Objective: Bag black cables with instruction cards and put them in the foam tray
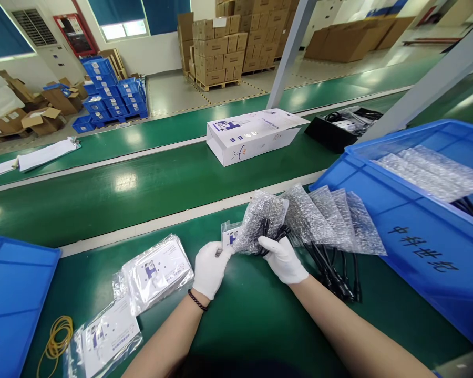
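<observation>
A bubble-wrap bag [260,215] with black cable ends showing lies between my two white-gloved hands. My left hand [212,269] is closed in a pinch on the bag's lower left corner. Under that corner, a small bagged leaflet [230,234] shows in part. The fingers of my right hand [283,258] are closed round the black cable [265,228] at the bag's lower right. More bubble-wrap bags [327,215] are fanned out to the right, their black connectors [341,283] hanging toward me. A stack of bagged manuals [157,270] sits left of my left hand.
Blue bins stand at right [413,236] and left [16,299]. Another bagged manual [110,336] and yellow bands [57,336] lie lower left. Across the green belt [122,184] are a white box [256,134] and a black tray [327,134], beside a slanted grey post [291,52].
</observation>
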`<state>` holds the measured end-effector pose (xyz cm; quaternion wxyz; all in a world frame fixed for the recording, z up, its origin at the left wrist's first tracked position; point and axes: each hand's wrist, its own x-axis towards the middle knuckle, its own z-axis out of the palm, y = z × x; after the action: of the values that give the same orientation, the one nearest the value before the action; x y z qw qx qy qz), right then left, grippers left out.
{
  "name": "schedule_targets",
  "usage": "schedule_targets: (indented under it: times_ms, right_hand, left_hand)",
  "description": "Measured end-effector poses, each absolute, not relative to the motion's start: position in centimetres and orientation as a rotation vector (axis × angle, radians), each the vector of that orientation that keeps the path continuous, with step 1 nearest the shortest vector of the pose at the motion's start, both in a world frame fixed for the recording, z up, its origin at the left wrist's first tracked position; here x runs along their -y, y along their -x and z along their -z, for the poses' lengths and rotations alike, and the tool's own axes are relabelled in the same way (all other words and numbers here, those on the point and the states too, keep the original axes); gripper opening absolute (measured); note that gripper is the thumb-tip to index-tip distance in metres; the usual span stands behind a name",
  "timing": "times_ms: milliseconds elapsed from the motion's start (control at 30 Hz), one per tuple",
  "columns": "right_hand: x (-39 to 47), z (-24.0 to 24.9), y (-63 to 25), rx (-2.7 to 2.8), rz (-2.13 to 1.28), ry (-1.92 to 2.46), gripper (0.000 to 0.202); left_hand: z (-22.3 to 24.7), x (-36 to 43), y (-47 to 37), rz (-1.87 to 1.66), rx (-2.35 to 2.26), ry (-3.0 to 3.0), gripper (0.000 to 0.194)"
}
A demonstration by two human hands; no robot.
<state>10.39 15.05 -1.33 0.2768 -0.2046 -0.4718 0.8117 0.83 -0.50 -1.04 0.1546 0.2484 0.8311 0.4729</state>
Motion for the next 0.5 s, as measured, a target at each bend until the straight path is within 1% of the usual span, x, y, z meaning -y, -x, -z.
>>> schedule_targets:
  times_ms: [500]
  right_hand:
    - [-14.85,1.04,-10.60,1.323,-2.219,0.592,0.066]
  left_hand:
    - [1.73,0.53,-0.86,-1.189,-2.419,-0.864,0.035]
